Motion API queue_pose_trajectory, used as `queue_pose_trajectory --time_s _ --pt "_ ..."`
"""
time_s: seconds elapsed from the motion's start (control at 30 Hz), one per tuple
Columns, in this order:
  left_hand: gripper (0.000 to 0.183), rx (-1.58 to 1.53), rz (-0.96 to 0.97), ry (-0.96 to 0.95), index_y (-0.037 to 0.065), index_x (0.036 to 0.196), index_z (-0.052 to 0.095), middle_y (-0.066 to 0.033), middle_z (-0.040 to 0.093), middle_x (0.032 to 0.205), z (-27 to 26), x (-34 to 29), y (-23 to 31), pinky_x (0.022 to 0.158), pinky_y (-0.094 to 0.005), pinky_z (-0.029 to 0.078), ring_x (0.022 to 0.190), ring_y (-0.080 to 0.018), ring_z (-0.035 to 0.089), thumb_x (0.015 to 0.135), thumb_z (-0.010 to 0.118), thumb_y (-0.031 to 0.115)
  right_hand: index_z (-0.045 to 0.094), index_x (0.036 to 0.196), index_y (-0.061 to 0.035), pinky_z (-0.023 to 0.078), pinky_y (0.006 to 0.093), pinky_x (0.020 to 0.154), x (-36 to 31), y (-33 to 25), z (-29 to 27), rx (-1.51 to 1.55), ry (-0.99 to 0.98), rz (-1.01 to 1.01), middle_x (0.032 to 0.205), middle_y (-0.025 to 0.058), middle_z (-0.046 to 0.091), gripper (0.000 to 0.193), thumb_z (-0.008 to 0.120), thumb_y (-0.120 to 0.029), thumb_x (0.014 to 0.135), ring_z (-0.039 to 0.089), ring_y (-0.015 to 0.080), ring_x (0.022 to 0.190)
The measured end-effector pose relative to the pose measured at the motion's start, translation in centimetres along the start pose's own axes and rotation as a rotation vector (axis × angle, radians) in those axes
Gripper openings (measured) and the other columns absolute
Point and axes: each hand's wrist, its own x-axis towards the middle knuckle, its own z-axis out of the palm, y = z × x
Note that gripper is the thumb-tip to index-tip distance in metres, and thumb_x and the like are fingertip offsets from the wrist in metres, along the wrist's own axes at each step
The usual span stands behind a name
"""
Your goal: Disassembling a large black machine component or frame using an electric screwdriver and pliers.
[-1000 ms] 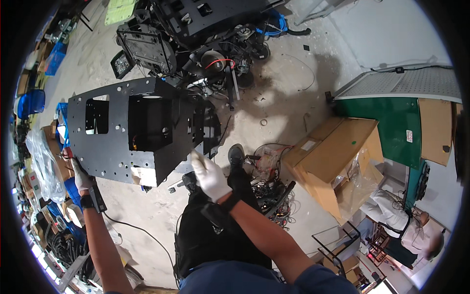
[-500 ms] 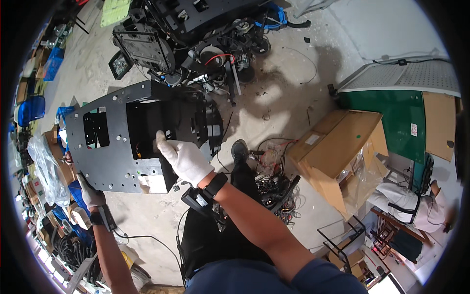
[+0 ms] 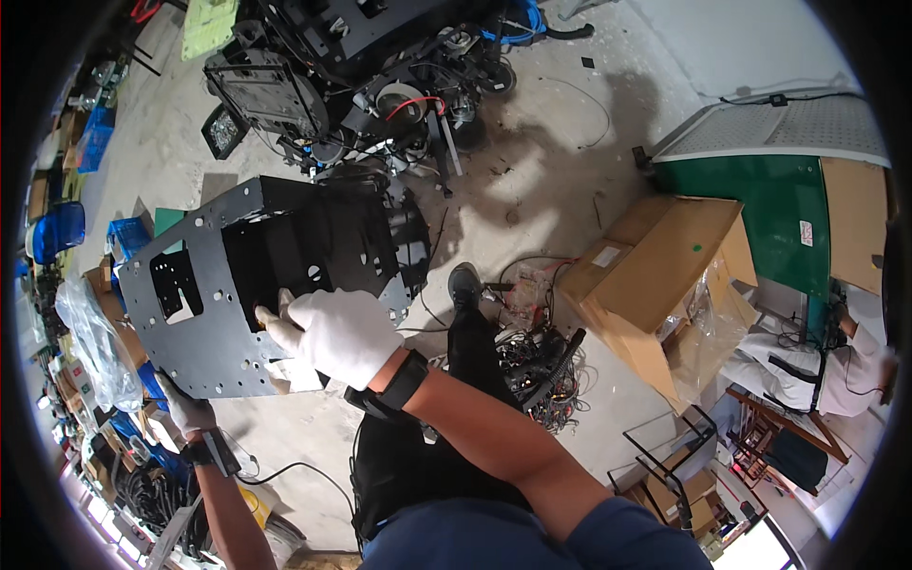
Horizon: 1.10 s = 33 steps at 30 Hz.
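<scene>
A black sheet-metal housing with cutouts and several bolt holes is tilted up in front of me on the left. My left hand, in a pale glove, grips its lower left edge, with some of the fingers hidden behind the panel. At the rim of the large opening is my right hand, in a white glove; its thumb and forefinger are drawn close together. What is between those fingertips, if anything, is hidden. Dark wristbands sit on both wrists.
Black machine parts with wheels and cables lie at the far side. To the right stands an open cardboard box beside a green panel. A wire tangle lies by my foot. Another person is at the right edge.
My right hand has moved down and left to the rim of the opening, and its fingertips now cover the small orange part seen there. The housing has tilted and shifted slightly left.
</scene>
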Motion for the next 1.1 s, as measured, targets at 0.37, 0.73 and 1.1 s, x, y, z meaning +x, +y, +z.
queue_pose_trajectory --time_s 0.37,0.73,1.1 --pt "0.058 0.041 -0.038 -0.069 0.014 0.133 0.037 -0.0012 0.044 0.131 -2.3 1.3 0.2 0.096 -0.0318 0.035 0.117 -0.0198 0.044 0.089 0.038 0.052 0.052 0.052 -0.0111 0.041 0.0352 0.037 -0.2 -0.4 1.2 0.052 0.083 -0.022 0.047 0.0062 0.052 0.038 0.059 -0.035 0.081 0.053 0.0236 0.040" --pt "0.060 0.027 0.007 0.004 0.012 0.132 0.038 -0.0031 0.043 0.132 -1.9 0.8 0.2 0.099 -0.0316 0.032 0.117 -0.0202 0.041 0.088 0.041 0.053 0.053 0.051 -0.0113 0.040 0.0348 0.034 -0.2 -0.4 1.2 0.066 0.123 0.018 0.044 0.0063 0.050 0.036 0.060 -0.034 0.079 0.051 0.0241 0.038" --pt "0.057 -0.024 0.048 0.085 0.012 0.129 0.042 -0.0032 0.045 0.130 -1.1 0.7 0.0 0.097 -0.0312 0.035 0.115 -0.0209 0.043 0.088 0.040 0.053 0.059 0.088 -0.0062 0.042 0.0370 0.040 -1.7 2.3 0.4 0.291 -0.069 -0.001 0.051 0.0073 0.054 0.024 0.049 -0.029 0.089 0.054 0.0250 0.043"
